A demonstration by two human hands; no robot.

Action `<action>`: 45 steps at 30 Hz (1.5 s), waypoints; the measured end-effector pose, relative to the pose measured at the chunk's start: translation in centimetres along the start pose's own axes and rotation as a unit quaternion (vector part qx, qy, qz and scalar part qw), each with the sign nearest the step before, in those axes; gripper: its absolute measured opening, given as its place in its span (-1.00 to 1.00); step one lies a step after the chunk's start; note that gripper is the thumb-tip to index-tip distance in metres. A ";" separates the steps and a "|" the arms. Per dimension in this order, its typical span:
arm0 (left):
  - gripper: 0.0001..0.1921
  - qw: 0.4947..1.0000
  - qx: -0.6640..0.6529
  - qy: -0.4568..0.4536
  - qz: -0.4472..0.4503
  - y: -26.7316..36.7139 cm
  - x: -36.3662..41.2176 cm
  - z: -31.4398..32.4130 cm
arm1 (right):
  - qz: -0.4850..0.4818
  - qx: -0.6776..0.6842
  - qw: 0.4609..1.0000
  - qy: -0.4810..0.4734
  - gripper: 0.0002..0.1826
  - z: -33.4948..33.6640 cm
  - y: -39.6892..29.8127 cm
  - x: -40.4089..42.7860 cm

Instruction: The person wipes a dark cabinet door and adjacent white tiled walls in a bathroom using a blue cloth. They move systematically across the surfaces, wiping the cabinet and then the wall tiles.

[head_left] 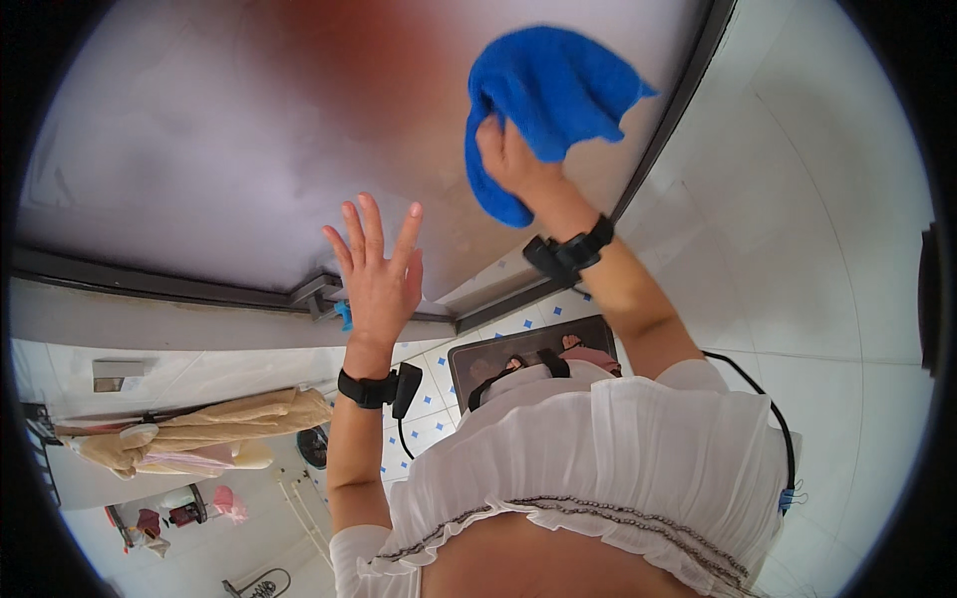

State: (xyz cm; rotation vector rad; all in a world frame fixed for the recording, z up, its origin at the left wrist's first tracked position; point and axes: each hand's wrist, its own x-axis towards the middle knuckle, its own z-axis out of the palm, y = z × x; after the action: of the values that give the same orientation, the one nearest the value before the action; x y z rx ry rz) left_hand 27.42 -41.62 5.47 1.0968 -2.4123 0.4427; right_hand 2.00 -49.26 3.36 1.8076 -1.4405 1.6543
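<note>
A frosted glass panel (224, 172) in a dark metal frame fills the upper part of the head view. My right hand (512, 157) grips a bunched blue cloth (561, 82) in front of the glass, near the frame's right side; whether the cloth touches the glass cannot be told. My left hand (381, 291) holds nothing, its fingers spread upward before the lower edge of the panel. Beside the left wrist, a metal latch (314, 290) sits on the frame with a small light-blue piece (344, 315) next to it. Each wrist wears a black strap with a device.
Below me lies a dark mat (471, 366) under my feet on white floor tiles with blue diamonds (428, 400). Tan towels (224, 426) hang at the left, above a shelf with small items (183, 514). A pale tiled wall (792, 276) stands at the right.
</note>
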 end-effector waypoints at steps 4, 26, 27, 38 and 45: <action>-0.11 0.999 0.013 -0.028 0.034 0.5 0.3 0.9 | 0.005 -0.049 0.993 -0.105 -0.72 1.3 -2.3 -7.3; -0.23 0.996 -0.007 -0.069 0.061 2.7 1.4 2.0 | 0.149 -0.015 0.984 0.099 -0.31 -1.1 3.1 -1.2; -0.22 0.995 -0.007 -0.078 0.063 2.8 1.4 2.1 | 0.200 -0.006 0.976 0.083 -0.29 -0.8 3.6 -3.2; -0.20 0.989 -0.005 -0.127 0.082 4.2 2.1 2.5 | 0.372 -0.055 0.918 0.130 -0.34 -1.8 7.5 -7.3; -0.18 0.990 -0.010 -0.120 0.078 4.7 2.3 2.4 | 0.058 -0.173 0.958 0.220 -0.44 -5.9 6.3 8.3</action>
State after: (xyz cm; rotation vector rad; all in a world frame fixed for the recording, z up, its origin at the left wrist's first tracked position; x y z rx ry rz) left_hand 21.85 -41.23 4.19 1.0054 -2.7198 0.3519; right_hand -7.79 -51.44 9.86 1.1014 -1.5276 1.6017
